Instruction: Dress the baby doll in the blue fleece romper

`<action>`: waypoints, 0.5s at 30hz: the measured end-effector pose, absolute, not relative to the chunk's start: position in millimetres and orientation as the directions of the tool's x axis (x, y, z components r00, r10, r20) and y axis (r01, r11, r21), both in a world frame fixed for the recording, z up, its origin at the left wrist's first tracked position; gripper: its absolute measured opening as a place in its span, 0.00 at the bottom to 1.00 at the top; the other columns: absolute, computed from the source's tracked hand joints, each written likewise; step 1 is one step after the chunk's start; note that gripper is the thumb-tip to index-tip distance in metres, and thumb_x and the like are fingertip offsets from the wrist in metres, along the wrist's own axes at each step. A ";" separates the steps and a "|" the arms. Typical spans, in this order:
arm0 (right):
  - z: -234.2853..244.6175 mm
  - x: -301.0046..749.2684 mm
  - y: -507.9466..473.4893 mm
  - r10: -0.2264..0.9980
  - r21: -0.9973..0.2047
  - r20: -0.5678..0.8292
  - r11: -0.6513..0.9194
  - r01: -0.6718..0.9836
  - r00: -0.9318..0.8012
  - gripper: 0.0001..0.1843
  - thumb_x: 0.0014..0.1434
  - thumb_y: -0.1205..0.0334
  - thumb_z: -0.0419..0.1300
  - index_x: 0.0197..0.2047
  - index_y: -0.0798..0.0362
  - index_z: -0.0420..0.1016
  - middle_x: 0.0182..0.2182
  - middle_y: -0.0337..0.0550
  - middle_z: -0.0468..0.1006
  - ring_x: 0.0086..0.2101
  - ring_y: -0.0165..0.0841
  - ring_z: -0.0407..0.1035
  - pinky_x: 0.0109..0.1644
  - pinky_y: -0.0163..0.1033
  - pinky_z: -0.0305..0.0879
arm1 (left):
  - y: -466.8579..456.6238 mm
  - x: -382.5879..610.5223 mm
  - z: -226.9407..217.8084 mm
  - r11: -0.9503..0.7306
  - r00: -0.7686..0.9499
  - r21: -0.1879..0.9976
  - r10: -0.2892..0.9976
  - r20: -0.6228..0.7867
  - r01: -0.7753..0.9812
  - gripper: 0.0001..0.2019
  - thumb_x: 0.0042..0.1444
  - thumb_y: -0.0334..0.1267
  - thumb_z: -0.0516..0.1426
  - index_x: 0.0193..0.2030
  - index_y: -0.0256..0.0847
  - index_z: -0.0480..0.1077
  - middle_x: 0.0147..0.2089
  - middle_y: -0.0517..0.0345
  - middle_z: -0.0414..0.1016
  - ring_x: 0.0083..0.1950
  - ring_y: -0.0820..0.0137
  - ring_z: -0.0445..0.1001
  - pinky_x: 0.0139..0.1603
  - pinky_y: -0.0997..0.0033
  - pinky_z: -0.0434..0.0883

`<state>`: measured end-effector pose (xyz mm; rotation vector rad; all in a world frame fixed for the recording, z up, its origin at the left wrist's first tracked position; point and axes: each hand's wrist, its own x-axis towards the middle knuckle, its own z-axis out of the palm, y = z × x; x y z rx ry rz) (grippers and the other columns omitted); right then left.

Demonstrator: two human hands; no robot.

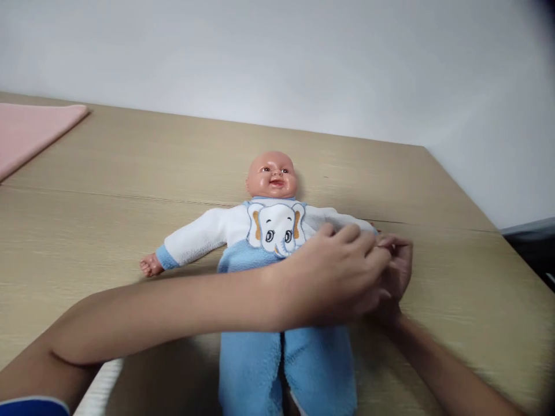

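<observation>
A baby doll (272, 176) lies on its back on the wooden table (130, 190), dressed in a blue and white fleece suit (260, 358) with an elephant on the chest. My left hand (333, 274) reaches across the doll's body, fingers curled over the end of the doll's right-side sleeve (336, 219). My right hand (396, 271) meets it there, fingers pinched at the same cuff. The doll's hand on that side is hidden beneath my hands. Its other arm (191, 242) stretches out to the left with a bare hand.
A pink cloth (30, 133) lies flat at the table's far left corner. A white wall stands behind the table. The table's right edge runs diagonally past a dark area (537, 248) at the right.
</observation>
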<state>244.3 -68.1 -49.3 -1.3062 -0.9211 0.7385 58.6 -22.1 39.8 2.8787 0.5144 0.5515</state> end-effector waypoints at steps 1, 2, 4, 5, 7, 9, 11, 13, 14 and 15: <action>-46.7 244.1 -67.6 0.840 -0.983 0.150 0.183 -0.011 0.521 0.15 0.60 0.56 0.68 0.42 0.43 0.65 0.37 0.37 0.63 0.34 0.35 0.61 0.34 0.38 0.63 | -12.2 66.5 45.1 -0.906 0.866 0.212 0.416 0.276 0.367 0.19 0.80 0.41 0.53 0.65 0.29 0.74 0.62 0.36 0.80 0.63 0.47 0.77 0.55 0.49 0.73; -44.7 243.9 -66.1 0.808 -0.973 0.140 0.221 -0.073 0.573 0.15 0.58 0.58 0.69 0.42 0.44 0.66 0.35 0.37 0.64 0.32 0.33 0.59 0.32 0.36 0.61 | -2.1 76.0 49.5 -0.881 0.858 0.201 0.467 0.214 0.429 0.18 0.80 0.39 0.53 0.64 0.28 0.75 0.61 0.34 0.80 0.63 0.46 0.77 0.53 0.50 0.73; -42.8 244.2 -61.0 0.798 -0.959 0.066 0.218 -0.184 0.599 0.14 0.54 0.61 0.69 0.40 0.45 0.67 0.32 0.35 0.63 0.29 0.30 0.55 0.28 0.33 0.57 | 16.4 98.3 55.1 -0.853 0.850 0.144 0.517 0.096 0.503 0.17 0.79 0.34 0.52 0.64 0.24 0.74 0.64 0.28 0.79 0.67 0.43 0.75 0.55 0.51 0.73; -43.0 244.8 -58.1 0.805 -0.953 0.025 0.198 -0.229 0.592 0.14 0.53 0.61 0.69 0.39 0.46 0.67 0.31 0.34 0.62 0.27 0.29 0.54 0.28 0.32 0.57 | 24.0 109.8 56.1 -0.840 0.845 0.125 0.534 0.017 0.528 0.18 0.78 0.32 0.52 0.66 0.23 0.74 0.67 0.26 0.78 0.69 0.42 0.75 0.58 0.50 0.73; -44.7 246.7 -53.3 0.817 -0.939 -0.027 0.177 -0.294 0.576 0.14 0.53 0.60 0.69 0.38 0.46 0.67 0.28 0.32 0.59 0.26 0.29 0.52 0.26 0.31 0.55 | 34.9 130.4 54.8 -0.823 0.830 0.116 0.542 -0.130 0.556 0.19 0.77 0.29 0.54 0.68 0.24 0.75 0.69 0.26 0.79 0.70 0.42 0.76 0.61 0.49 0.73; -46.9 248.4 -50.9 0.818 -0.931 -0.036 0.182 -0.317 0.574 0.14 0.55 0.58 0.69 0.37 0.47 0.67 0.26 0.32 0.57 0.25 0.29 0.50 0.26 0.32 0.50 | 40.8 144.0 50.9 -0.829 0.833 0.124 0.520 -0.190 0.546 0.17 0.75 0.27 0.56 0.65 0.29 0.79 0.67 0.32 0.82 0.67 0.45 0.80 0.60 0.51 0.74; -48.6 249.2 -50.8 0.820 -0.937 -0.011 0.191 -0.291 0.572 0.14 0.57 0.57 0.69 0.35 0.46 0.65 0.25 0.33 0.55 0.25 0.31 0.48 0.26 0.36 0.49 | 43.7 149.2 47.0 -0.845 0.852 0.136 0.493 -0.179 0.517 0.15 0.74 0.26 0.57 0.59 0.33 0.83 0.64 0.36 0.85 0.63 0.48 0.83 0.57 0.55 0.75; -49.6 249.5 -52.2 0.835 -0.953 0.042 0.198 -0.228 0.549 0.16 0.61 0.53 0.66 0.31 0.46 0.63 0.23 0.33 0.51 0.24 0.33 0.45 0.27 0.39 0.48 | 46.1 147.9 45.2 -0.853 0.864 0.146 0.487 -0.127 0.502 0.15 0.74 0.26 0.56 0.60 0.32 0.82 0.63 0.35 0.85 0.63 0.49 0.84 0.54 0.58 0.76; -49.8 249.7 -53.0 0.847 -0.960 0.074 0.203 -0.193 0.526 0.18 0.64 0.50 0.64 0.30 0.46 0.61 0.22 0.33 0.48 0.24 0.34 0.42 0.28 0.41 0.48 | 47.4 146.0 45.6 -0.852 0.867 0.159 0.493 -0.078 0.499 0.15 0.74 0.27 0.56 0.62 0.31 0.80 0.63 0.35 0.84 0.63 0.49 0.84 0.53 0.59 0.76; -50.0 250.0 -53.9 0.860 -0.966 0.104 0.207 -0.155 0.500 0.20 0.67 0.47 0.61 0.29 0.46 0.60 0.21 0.33 0.46 0.23 0.35 0.41 0.28 0.42 0.48 | 48.7 143.7 47.1 -0.849 0.864 0.178 0.503 -0.016 0.497 0.16 0.74 0.28 0.57 0.64 0.30 0.77 0.64 0.34 0.83 0.63 0.49 0.84 0.52 0.59 0.76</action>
